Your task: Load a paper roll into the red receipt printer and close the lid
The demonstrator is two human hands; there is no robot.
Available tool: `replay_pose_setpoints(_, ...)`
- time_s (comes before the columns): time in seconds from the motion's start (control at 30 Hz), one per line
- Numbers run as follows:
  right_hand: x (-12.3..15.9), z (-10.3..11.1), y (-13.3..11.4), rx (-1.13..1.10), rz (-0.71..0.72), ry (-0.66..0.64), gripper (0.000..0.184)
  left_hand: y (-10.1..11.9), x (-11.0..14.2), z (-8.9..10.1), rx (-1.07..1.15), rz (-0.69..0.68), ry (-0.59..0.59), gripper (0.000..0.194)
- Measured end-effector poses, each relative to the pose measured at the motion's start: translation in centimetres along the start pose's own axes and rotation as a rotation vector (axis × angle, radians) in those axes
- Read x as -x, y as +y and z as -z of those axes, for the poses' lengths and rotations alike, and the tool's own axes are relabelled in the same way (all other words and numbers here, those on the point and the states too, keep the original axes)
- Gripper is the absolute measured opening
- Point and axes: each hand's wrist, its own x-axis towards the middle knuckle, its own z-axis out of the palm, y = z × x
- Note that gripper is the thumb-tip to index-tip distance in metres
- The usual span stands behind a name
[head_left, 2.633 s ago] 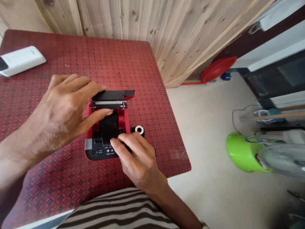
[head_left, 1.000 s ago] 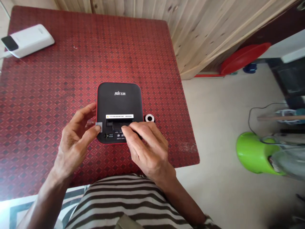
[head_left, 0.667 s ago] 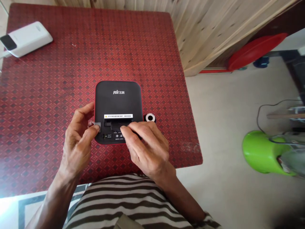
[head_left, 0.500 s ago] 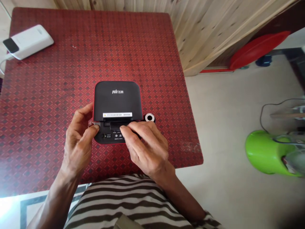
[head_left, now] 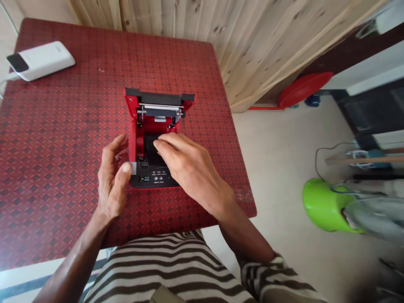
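A small red and black printer point(head_left: 154, 179) stands on the table before me, its lid point(head_left: 160, 99) raised to show a roller and a red inner bay. My left hand point(head_left: 112, 176) is at its left side, thumb on a pale grey tab point(head_left: 134, 168) at the front left corner, fingers apart and curved. Over the open bay, my right hand point(head_left: 192, 168) has its thumb and fingers pinched together. A flat black piece point(head_left: 153, 151) lies beneath those fingertips, partly hidden; whether they hold it is unclear.
A white power bank point(head_left: 46, 61) with a cable lies at the table's far left. The red patterned table point(head_left: 78, 113) ends against a wooden wall point(head_left: 176, 21). On the floor to the right are a green bin point(head_left: 322, 206) and a red round object point(head_left: 304, 89).
The printer's lid has swung up from nearly closed, exposing the bay. My right hand has moved over the bay. My left fingers have loosened from the printer's side. The white ring-shaped item beside it is no longer visible.
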Motion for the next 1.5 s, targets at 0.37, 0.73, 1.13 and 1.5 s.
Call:
replay_pose_setpoints(0.37, -6.3, -0.1, -1.2, 0.205, -0.090, -0.399, 0.043, -0.8, 0.7, -0.6, -0.423, -0.299, -0.087, 0.101)
replay_pose_setpoints(0.73, -5.6, -0.4, -0.4, 0.152, -0.144, -0.347, 0.041, -1.0, 0.6, -0.4, -0.475, -0.321, -0.088, 0.100)
replay_pose_setpoints(1.13, -2.9, 1.9, -0.1, -0.094, -0.049, -0.201, 0.027, -0.9, 0.5, -0.2, -0.485, -0.317, -0.104, 0.101)
replay_pose_setpoints(1.5, 2.6, 1.6, 7.3, -0.691, -0.379, 0.545, 0.037, -0.6, 0.3, -0.1, -0.529, -0.294, -0.112, 0.100)
